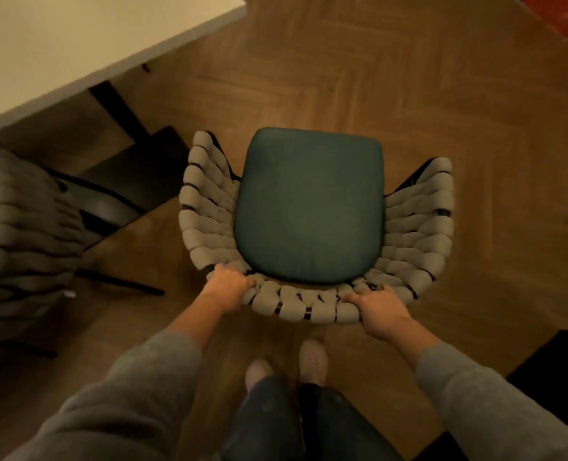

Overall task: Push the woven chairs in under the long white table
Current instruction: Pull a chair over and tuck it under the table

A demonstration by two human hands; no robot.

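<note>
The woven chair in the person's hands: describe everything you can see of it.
The woven chair stands upright on the wooden floor. Thick pale grey padded straps wrap a dark frame into a curved back and sides around a dark green seat cushion. The left hand and right hand grip the top of its back, one toward each end. It sits clear of the white table, not under it; its legs are hidden.

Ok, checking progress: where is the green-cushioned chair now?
Head view, mid-frame on the floor: the green-cushioned chair stands out from the white table at upper left, beside a second woven chair, with left hand and right hand gripping its back.
</note>
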